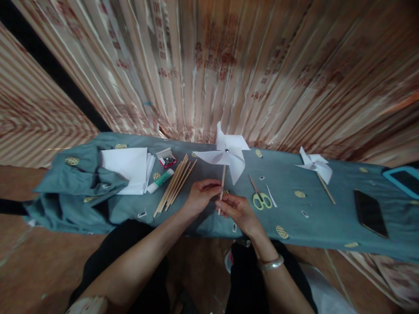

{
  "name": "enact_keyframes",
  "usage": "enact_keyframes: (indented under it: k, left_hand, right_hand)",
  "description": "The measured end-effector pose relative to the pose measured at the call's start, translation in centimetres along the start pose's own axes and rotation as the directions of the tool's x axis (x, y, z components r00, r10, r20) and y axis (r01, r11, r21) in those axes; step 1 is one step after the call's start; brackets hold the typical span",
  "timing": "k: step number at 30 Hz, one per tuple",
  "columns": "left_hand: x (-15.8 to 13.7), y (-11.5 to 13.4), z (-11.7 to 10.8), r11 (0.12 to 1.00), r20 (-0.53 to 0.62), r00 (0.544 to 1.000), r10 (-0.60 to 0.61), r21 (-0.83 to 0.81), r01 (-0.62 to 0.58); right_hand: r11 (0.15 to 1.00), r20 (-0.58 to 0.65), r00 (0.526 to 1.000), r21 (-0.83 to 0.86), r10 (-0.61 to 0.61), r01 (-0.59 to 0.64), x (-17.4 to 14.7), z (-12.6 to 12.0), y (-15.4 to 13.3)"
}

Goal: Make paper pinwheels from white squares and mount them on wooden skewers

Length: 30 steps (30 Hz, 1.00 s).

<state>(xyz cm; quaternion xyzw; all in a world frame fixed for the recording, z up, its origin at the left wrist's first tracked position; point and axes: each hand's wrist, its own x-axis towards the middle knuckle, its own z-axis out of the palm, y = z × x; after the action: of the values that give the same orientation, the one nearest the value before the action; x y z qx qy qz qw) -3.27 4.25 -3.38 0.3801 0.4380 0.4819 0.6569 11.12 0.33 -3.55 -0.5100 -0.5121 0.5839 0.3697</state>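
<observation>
A white paper pinwheel (pixel 234 153) with a dark pin at its centre is held upright above the cloth-covered table. Its thin wooden stick runs down between both hands. My left hand (pixel 203 195) pinches the stick midway, below the paper blades. Lower down, near the stick's bottom end, the fingers of my right hand (pixel 237 211) are closed round it. Just right of my right hand lie scissors (pixel 261 199) with green handles and a thin white paper strip (pixel 271 195). Left of my left hand is a bundle of wooden sticks (pixel 175 185).
White paper sheets (pixel 126 168), a glue stick (pixel 160 181) and a small open box of pins (pixel 166 158) are on the left. Another pinwheel (pixel 316 165), a black phone (pixel 370 213) and a blue-framed tablet (pixel 404 179) lie right. A draped curtain (pixel 209 69) hangs behind the table (pixel 294 222).
</observation>
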Motion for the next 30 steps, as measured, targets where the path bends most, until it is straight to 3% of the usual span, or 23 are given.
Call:
enact_keyframes:
  k: [3, 6, 9, 18, 30]
  left_hand:
    - [0.1, 0.0, -0.1, 0.999, -0.025, 1.0, 0.01, 0.032, -0.009]
    - [0.1, -0.3, 0.0, 0.999, -0.01, 1.0, -0.015, 0.052, 0.016]
    - [0.1, -1.0, 0.1, 0.996, 0.015, 0.999, -0.033, 0.086, 0.032]
    - [0.3, -2.2, 0.2, 0.987, 0.055, 0.998, -0.01, 0.162, 0.001]
    - [0.3, -2.4, 0.3, 0.992, 0.082, 0.996, -0.025, 0.128, 0.014]
  right_hand:
    - [0.999, -0.146, 0.988, 0.015, -0.043, 0.046, -0.1, -1.3, -0.3]
    - [0.988, -0.399, 0.913, 0.09, -0.078, 0.124, 0.0, -2.9, -0.7]
    - [0.969, -0.517, 0.854, 0.178, -0.059, 0.174, 0.2, -3.8, -1.1]
    - [0.957, -0.489, 0.869, 0.211, -0.075, 0.201, 0.6, -3.4, -1.0]
    - [0.97, -0.379, 0.922, 0.184, -0.078, 0.158, 1.0, -2.0, -1.2]
